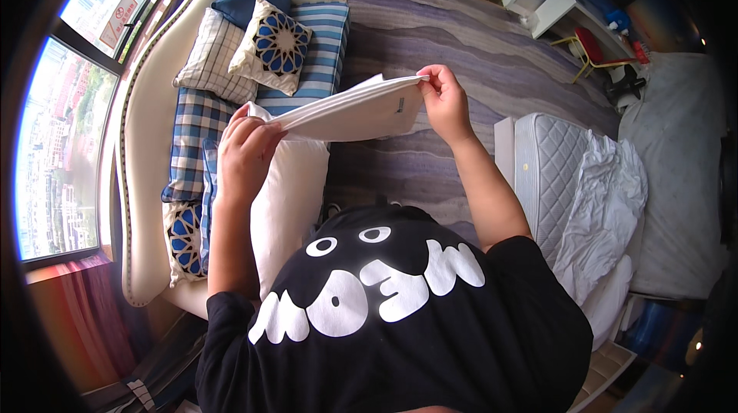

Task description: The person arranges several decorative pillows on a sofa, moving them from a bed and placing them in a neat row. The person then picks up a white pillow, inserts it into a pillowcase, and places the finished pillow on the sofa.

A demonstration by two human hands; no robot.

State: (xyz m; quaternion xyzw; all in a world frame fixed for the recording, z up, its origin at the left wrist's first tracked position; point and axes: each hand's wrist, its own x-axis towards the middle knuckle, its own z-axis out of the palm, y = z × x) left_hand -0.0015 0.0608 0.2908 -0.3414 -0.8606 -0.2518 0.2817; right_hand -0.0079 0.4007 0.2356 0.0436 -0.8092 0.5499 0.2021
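Between my two hands a folded white sheet is held up in front of me, in several flat layers, with a small grey tag near its right end. My left hand is closed round its left end, near the sofa. The far right corner is pinched between the thumb and fingers of my right hand. Below the sheet's left part, a plump white pillow lies on the sofa's front edge.
A cream sofa with blue striped seats and several patterned cushions runs along the window at left. To the right stands a bare quilted mattress with crumpled white bedding on it. Farther back is a red chair by a white desk.
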